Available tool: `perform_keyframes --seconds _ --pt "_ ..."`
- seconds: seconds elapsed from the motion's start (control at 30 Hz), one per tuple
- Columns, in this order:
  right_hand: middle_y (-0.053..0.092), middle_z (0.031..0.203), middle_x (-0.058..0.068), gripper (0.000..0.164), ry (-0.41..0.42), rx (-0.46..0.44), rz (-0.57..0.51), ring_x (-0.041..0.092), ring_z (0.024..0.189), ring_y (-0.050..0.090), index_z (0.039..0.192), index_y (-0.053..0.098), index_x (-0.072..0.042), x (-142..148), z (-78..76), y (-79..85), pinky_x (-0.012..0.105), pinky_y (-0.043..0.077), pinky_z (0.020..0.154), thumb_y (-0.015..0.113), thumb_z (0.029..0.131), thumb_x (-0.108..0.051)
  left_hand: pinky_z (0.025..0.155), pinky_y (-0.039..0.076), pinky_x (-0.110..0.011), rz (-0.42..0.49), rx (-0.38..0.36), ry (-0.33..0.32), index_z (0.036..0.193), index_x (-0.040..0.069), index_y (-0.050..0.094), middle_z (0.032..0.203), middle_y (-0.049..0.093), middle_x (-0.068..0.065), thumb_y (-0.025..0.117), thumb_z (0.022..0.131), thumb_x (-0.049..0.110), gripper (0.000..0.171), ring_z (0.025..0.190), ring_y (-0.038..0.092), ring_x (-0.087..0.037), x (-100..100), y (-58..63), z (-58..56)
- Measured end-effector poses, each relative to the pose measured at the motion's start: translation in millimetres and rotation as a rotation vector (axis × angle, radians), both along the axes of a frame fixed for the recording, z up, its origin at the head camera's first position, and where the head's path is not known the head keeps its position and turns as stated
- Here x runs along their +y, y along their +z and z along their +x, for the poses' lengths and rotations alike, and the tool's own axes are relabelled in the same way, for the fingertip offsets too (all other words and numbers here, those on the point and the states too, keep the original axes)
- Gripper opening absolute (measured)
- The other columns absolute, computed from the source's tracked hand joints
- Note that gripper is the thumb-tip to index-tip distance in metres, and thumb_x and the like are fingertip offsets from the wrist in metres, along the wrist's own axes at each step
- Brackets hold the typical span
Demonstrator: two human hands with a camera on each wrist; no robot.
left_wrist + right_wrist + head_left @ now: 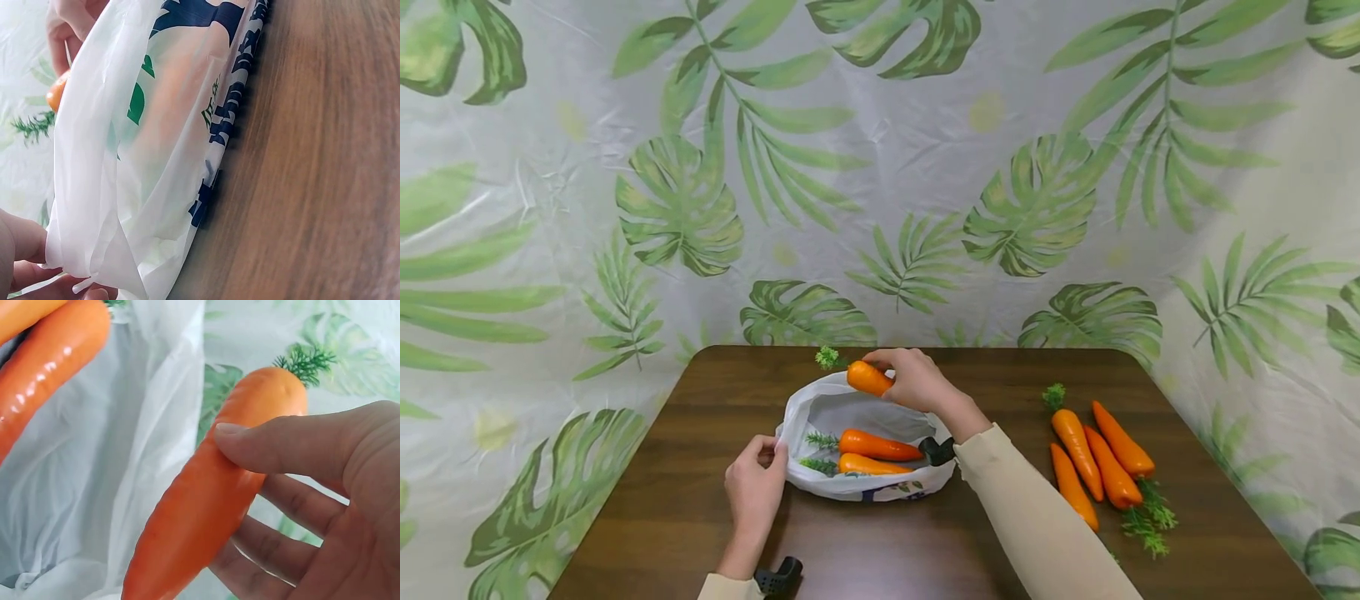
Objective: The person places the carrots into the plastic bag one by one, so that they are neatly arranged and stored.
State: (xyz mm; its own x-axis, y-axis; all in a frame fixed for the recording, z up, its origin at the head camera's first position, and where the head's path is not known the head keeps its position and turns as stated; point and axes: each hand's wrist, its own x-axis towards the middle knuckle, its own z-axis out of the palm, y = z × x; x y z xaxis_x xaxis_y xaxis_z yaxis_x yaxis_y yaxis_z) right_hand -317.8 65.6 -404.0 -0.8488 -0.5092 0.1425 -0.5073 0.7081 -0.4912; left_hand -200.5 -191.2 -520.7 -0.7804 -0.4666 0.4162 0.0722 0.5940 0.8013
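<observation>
A white plastic bag point(820, 487) lies on the table with its mouth spread wide. Inside it are two orange carrots with green tops, the upper carrot point(880, 446) and the lower carrot point(872, 464). My left hand point(757, 487) pinches the bag's left rim between thumb and fingers; the left wrist view has these fingertips point(28, 237) at the plastic. Above the bag's far rim, my right hand point(917, 381) grips another carrot point(200, 500) around its thick upper part. That carrot's leafy top points left in the head view, and its tip slants down over the bag.
On the right side of the brown wooden table point(662, 467) lies a group of several carrots point(1108, 471), their tops pointing different ways. A leaf-patterned sheet point(910, 167) hangs behind the table. Dark wrist devices point(781, 577) sit on both wrists.
</observation>
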Motion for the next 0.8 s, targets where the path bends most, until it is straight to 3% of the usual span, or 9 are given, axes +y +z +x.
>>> perform_keyframes --seconds 0.2,0.33,0.53,0.8 --pt "0.069 0.115 0.0 0.065 0.07 -0.035 0.084 0.017 0.092 0.063 0.136 0.063 -0.024 -5 -7.1 -13.4 0.03 0.051 0.074 0.077 0.078 0.002 0.067 0.047 -0.039 -0.001 0.007 -0.01 0.085 0.011 0.073 0.076 0.072 0.0 0.076 0.089 0.013 0.005 0.071 0.068 -0.019 1 -0.8 0.6" --pt "0.07 0.116 0.002 0.062 0.12 -0.062 0.113 0.018 0.096 0.064 0.135 0.064 -0.024 -7 -10.8 -24.8 0.03 0.051 0.075 0.074 0.079 0.003 0.067 0.047 -0.039 -0.004 0.014 -0.006 0.085 0.011 0.073 0.075 0.072 0.0 0.076 0.088 0.012 0.004 0.07 0.067 -0.019 1 -0.6 -0.3" --pt "0.07 0.118 0.002 0.065 0.167 -0.117 0.141 0.022 0.111 0.063 0.135 0.064 -0.021 -7 -15.4 -40.4 0.033 0.051 0.087 0.07 0.077 0.008 0.067 0.046 -0.04 -0.011 0.025 -0.006 0.085 0.012 0.073 0.073 0.071 0.001 0.077 0.087 0.011 0.004 0.069 0.067 -0.018 1 -0.3 -0.5" --pt "0.068 0.113 -0.002 0.06 0.178 -0.172 0.171 0.02 0.105 0.062 0.13 0.068 -0.022 -7 -19.9 -55.8 0.03 0.052 0.081 0.074 0.077 0.006 0.067 0.045 -0.04 -0.023 0.027 -0.005 0.085 0.012 0.073 0.073 0.071 0.002 0.077 0.087 0.012 0.004 0.069 0.067 -0.018 0 -3.0 -1.0"
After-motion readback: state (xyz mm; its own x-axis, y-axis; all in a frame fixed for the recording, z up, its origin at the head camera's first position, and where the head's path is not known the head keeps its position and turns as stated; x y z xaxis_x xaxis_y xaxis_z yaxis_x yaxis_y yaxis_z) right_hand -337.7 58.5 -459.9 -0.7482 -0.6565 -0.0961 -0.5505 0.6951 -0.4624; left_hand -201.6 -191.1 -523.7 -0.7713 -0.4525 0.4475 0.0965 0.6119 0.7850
